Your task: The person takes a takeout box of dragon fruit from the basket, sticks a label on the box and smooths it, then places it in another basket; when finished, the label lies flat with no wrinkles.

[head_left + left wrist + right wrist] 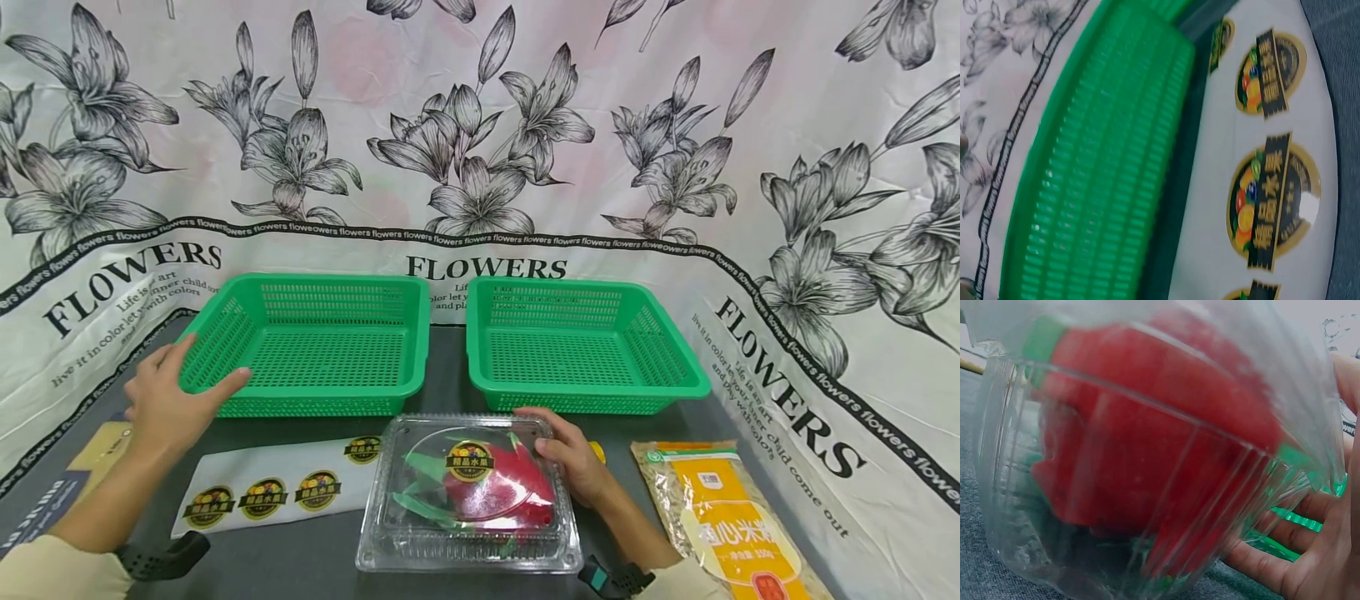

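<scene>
A clear plastic clamshell box (408, 546) with a gold-and-black label on its lid stands at the front middle. Inside it lies a red dragon fruit (517, 487) with green tips, filling much of the right wrist view. My right hand (573, 458) grips the box's right side, thumb near the lid and fingers at the far side. By the left end of the left green basket (337, 387), my left hand (168, 400) is raised with thumb and fingers spread, holding nothing. Whether it touches the rim, I cannot tell. A white label sheet (1210, 187) lies below that basket.
A second green basket (585, 392) stands at the back right. At the right front lies a yellow-and-clear food packet (735, 525). A small yellow item (597, 451) shows beside my right hand. Flat packaging (97, 450) lies far left. Flower-printed cloth (480, 125) surrounds the table.
</scene>
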Demonstrator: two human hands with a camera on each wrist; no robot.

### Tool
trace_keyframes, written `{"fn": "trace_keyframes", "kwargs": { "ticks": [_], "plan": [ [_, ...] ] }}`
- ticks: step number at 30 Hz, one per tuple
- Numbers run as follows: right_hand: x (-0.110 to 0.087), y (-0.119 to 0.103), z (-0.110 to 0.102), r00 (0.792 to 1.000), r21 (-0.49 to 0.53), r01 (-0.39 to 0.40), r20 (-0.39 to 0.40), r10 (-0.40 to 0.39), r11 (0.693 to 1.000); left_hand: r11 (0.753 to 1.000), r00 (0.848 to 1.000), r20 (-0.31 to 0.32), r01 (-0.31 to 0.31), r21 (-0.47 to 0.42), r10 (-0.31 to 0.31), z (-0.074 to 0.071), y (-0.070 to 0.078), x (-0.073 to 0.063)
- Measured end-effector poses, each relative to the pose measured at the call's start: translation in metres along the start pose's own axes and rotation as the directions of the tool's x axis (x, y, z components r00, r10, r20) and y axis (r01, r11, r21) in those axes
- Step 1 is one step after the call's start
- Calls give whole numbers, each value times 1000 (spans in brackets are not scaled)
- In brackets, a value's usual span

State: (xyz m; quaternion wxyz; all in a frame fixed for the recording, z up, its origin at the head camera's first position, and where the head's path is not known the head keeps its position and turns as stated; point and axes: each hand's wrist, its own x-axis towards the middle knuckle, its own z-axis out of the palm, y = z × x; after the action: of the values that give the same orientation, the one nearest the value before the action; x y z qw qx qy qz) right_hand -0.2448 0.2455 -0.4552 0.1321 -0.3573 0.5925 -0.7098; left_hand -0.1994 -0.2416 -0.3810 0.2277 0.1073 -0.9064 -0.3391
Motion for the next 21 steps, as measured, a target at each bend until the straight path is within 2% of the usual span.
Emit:
{"fn": "trace_keyframes", "kwargs": {
  "ticks": [7,15,21],
  "plan": [
    [-1,1,-1,1000,26,-4,9,4,1000,999,999,16,29,18,-29,-1,-17,10],
    [-1,2,-2,1000,42,-5,11,4,999,997,993,117,-3,75,-6,-9,-35,23],
    [-1,3,-2,1000,38,-1,-6,1,999,993,986,168,-27,112,8,-8,-43,26]
  ]
}}
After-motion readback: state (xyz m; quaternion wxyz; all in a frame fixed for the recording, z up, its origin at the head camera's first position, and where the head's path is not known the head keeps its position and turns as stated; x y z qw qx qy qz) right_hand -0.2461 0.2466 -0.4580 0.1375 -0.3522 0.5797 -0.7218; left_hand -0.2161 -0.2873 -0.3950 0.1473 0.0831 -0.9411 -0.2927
